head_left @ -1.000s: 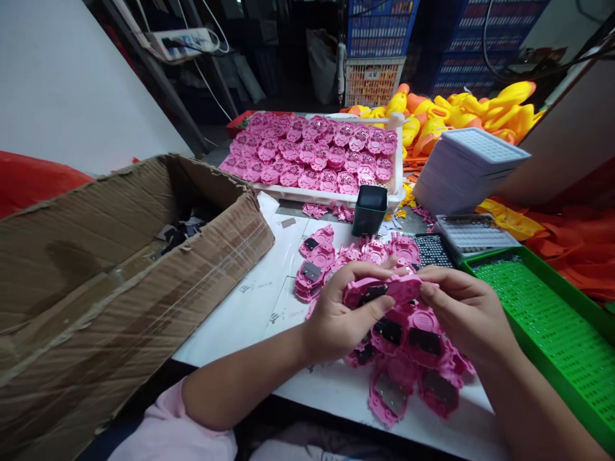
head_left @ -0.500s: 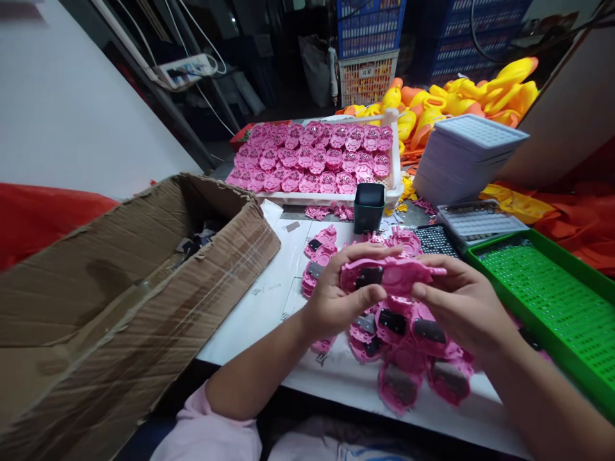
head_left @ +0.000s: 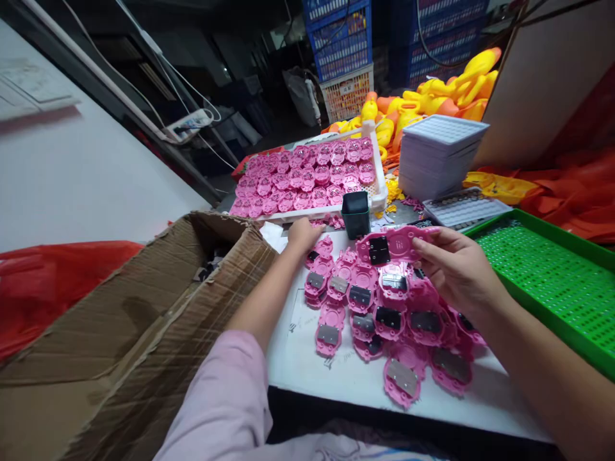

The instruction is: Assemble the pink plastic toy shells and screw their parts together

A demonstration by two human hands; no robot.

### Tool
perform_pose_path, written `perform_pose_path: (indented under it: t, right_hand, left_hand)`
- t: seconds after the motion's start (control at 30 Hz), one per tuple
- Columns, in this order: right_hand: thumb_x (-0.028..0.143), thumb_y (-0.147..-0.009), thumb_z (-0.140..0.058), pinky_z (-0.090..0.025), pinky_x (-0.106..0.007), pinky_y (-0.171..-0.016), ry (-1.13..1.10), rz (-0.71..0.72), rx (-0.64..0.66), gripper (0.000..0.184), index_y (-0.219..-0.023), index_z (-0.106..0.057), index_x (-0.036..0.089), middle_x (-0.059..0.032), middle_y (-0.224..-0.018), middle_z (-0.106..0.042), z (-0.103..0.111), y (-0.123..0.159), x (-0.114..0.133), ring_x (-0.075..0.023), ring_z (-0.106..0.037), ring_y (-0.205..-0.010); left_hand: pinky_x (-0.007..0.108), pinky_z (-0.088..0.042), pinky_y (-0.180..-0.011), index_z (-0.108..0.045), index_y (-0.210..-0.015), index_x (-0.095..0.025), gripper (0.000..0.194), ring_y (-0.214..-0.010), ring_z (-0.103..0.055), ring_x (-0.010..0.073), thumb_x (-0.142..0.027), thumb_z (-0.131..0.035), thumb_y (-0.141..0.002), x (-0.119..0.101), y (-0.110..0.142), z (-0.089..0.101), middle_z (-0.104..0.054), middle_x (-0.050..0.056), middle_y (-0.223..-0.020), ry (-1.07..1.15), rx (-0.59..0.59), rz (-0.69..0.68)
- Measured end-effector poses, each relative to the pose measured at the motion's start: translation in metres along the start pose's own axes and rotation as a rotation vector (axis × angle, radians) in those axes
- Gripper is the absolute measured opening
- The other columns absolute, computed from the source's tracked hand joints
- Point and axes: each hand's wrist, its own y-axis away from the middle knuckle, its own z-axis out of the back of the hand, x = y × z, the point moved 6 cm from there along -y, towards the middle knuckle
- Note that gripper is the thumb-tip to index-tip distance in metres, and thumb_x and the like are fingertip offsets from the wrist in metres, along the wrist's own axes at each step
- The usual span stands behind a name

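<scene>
In my right hand (head_left: 454, 262) is a pink plastic casing (head_left: 396, 246) with a black rectangular plate, pinched at its right end above the table. My left hand (head_left: 304, 234) has reached to the small pink parts (head_left: 335, 221) lying in front of the white tray; its fingertips are hidden, so what they touch I cannot make out. Several pink casings with dark or grey plates (head_left: 361, 296) lie spread and overlapping on the white board (head_left: 307, 358) below both hands. A dark square cup (head_left: 356, 215) stands between the tray and the casings.
A cardboard box (head_left: 230, 282) fills the left side. At the back is a white tray (head_left: 379, 173) of stacked pink parts. To the right stand white stacked trays (head_left: 435, 160) and a green basket (head_left: 552, 288). Yellow and orange pieces (head_left: 423, 109) are heaped behind.
My left hand has let go of the casing and stretched forward to the small pink parts. My right hand keeps the casing alone. The view has turned slightly.
</scene>
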Motion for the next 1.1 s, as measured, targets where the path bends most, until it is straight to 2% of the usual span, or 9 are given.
perform_pose_path:
  t: [0.07,0.3,0.5,0.57,0.63,0.7,0.83,1.0,1.1]
  right_hand:
    - [0.028,-0.058,-0.083,-0.049,-0.022,-0.056,0.008,-0.007,0.017,0.025,-0.074,-0.065,0.021,0.0023,-0.07,-0.068,-0.002,0.001,-0.001,-0.0085,-0.061,-0.059]
    - [0.027,-0.059,-0.082,-0.045,-0.019,-0.053,-0.002,-0.047,0.07,0.022,-0.074,-0.067,0.021,0.0024,-0.067,-0.064,-0.007,0.002,-0.005,-0.0062,-0.055,-0.057]
    - [0.03,-0.061,-0.081,-0.042,-0.02,-0.05,0.048,-0.02,0.083,0.02,-0.071,-0.066,0.02,0.0033,-0.061,-0.059,-0.006,0.004,-0.004,-0.0061,-0.05,-0.054]
    - [0.031,-0.063,-0.08,-0.042,-0.02,-0.05,0.096,-0.008,0.101,0.019,-0.071,-0.066,0.02,0.0034,-0.06,-0.059,-0.006,0.005,-0.006,-0.006,-0.051,-0.053]
    - [0.032,-0.065,-0.079,-0.043,-0.02,-0.051,0.163,0.005,0.128,0.018,-0.074,-0.068,0.02,0.0033,-0.061,-0.06,-0.007,0.008,-0.008,-0.0058,-0.052,-0.054]
    - [0.033,-0.066,-0.078,-0.044,-0.02,-0.053,0.235,0.018,0.147,0.019,-0.076,-0.069,0.019,0.002,-0.065,-0.063,-0.009,0.011,-0.01,-0.0062,-0.054,-0.056]
    - [0.035,-0.065,-0.078,-0.049,-0.023,-0.057,0.314,-0.003,0.208,0.024,-0.078,-0.07,0.017,-0.0014,-0.072,-0.068,-0.018,0.018,-0.009,-0.0088,-0.059,-0.061]
    - [0.031,-0.061,-0.081,-0.05,-0.021,-0.057,0.38,-0.023,0.274,0.024,-0.077,-0.069,0.017,-0.0006,-0.073,-0.068,-0.027,0.023,-0.01,-0.0085,-0.059,-0.062]
    - [0.035,-0.064,-0.079,-0.052,-0.023,-0.054,0.43,0.035,0.281,0.03,-0.085,-0.068,0.017,-0.0009,-0.072,-0.067,-0.027,0.027,-0.014,-0.0099,-0.06,-0.061]
  left_hand:
    - [0.035,-0.041,-0.075,-0.06,-0.066,-0.013,0.031,-0.088,-0.061,0.03,-0.041,-0.074,-0.067,0.003,-0.001,-0.004,-0.065,0.012,-0.075,-0.006,0.004,0.014]
    - [0.035,-0.051,-0.076,-0.06,-0.093,-0.013,0.022,-0.081,-0.06,0.0149,-0.034,-0.058,-0.087,0.015,0.006,0.006,-0.063,0.003,-0.09,0.163,0.019,0.09]
    - [0.024,-0.05,-0.066,-0.05,-0.114,-0.018,0.034,-0.062,-0.058,0.0078,-0.02,-0.054,-0.08,-0.016,0.047,0.034,-0.059,-0.004,-0.073,0.567,0.043,0.041]
    - [0.023,-0.051,-0.07,-0.053,-0.111,-0.021,0.031,-0.063,-0.059,0.0067,-0.024,-0.053,-0.08,-0.037,0.075,0.042,-0.06,-0.004,-0.073,0.721,0.084,-0.008]
    - [0.024,-0.051,-0.07,-0.058,-0.099,-0.021,0.029,-0.064,-0.062,0.0086,-0.026,-0.065,-0.072,-0.062,0.106,0.044,-0.062,-0.003,-0.071,1.178,0.216,-0.052]
    - [0.026,-0.052,-0.071,-0.06,-0.087,-0.02,0.027,-0.067,-0.065,0.0112,-0.026,-0.074,-0.065,-0.081,0.134,0.043,-0.066,-0.002,-0.071,1.395,0.314,-0.053]
    - [0.022,-0.051,-0.069,-0.064,-0.078,-0.018,0.026,-0.068,-0.065,0.0106,-0.021,-0.082,-0.06,-0.103,0.168,0.031,-0.069,-0.002,-0.07,1.486,0.43,-0.05]
    - [0.023,-0.048,-0.08,-0.065,-0.075,-0.019,0.02,-0.088,-0.063,0.0123,-0.02,-0.081,-0.064,-0.103,0.185,0.024,-0.07,0.001,-0.095,1.504,0.429,-0.097]
    - [0.02,-0.046,-0.067,-0.062,-0.08,-0.02,0.019,-0.072,-0.06,0.0093,-0.023,-0.078,-0.069,-0.101,0.195,0.016,-0.066,-0.002,-0.082,1.492,0.516,-0.035]
